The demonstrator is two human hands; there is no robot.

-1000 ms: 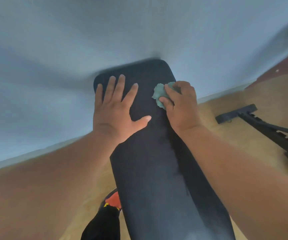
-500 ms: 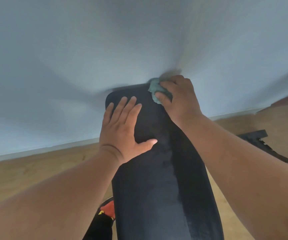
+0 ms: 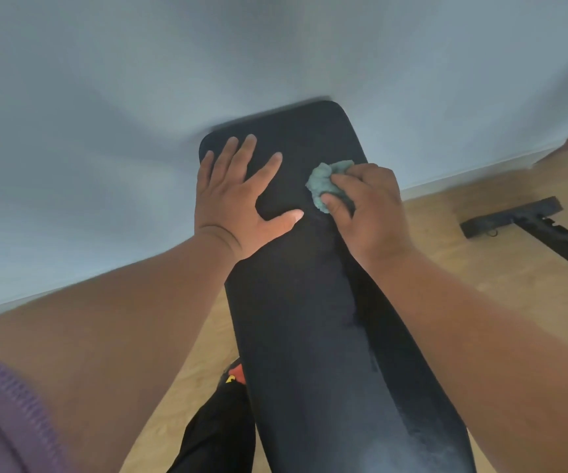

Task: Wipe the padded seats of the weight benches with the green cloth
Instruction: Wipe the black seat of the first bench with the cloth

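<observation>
A long black padded bench seat (image 3: 309,319) runs from the bottom of the view up toward a pale wall. My left hand (image 3: 238,199) lies flat on its far left part, fingers spread. My right hand (image 3: 367,209) grips a bunched green cloth (image 3: 327,184) and presses it on the pad's right side, just right of my left thumb. A damp, darker streak runs down the pad below the cloth.
A pale blue-grey wall (image 3: 139,131) stands right behind the bench's far end. Wooden floor (image 3: 480,268) lies on both sides. A black metal frame foot (image 3: 514,216) of other equipment lies on the floor at right. A black and orange bench part (image 3: 231,380) shows under the pad.
My right hand has drawn the cloth back from the pad's far edge toward me along the right side. My left hand stays flat on the pad. The view has tilted.
</observation>
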